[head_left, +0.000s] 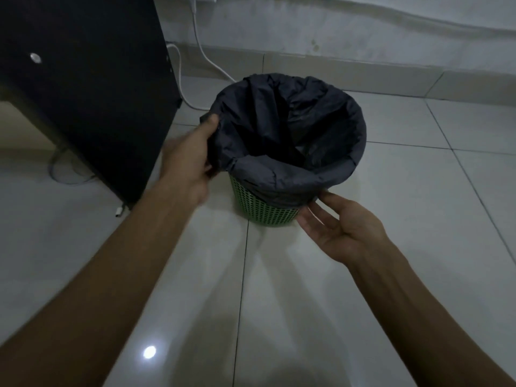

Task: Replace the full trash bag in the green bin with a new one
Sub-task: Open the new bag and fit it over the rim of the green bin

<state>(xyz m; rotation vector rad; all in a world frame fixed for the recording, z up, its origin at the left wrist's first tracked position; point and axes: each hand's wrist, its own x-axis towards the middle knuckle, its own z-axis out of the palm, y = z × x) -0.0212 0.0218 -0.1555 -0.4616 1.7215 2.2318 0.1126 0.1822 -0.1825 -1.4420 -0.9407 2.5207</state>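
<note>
A small green perforated bin (262,206) stands on the white tiled floor. A black trash bag (290,127) lines it, its mouth folded down over the rim and its inside dark and hollow. My left hand (190,160) grips the bag's folded edge at the bin's left side, thumb on top. My right hand (340,227) is palm up with straight fingers, fingertips touching the bag's lower edge at the bin's front right.
A black cabinet panel (92,88) stands close on the left. White cables (201,48) run down the wall behind the bin and another cable (69,174) loops on the floor under the cabinet. The wall skirting (363,74) is just behind the bin.
</note>
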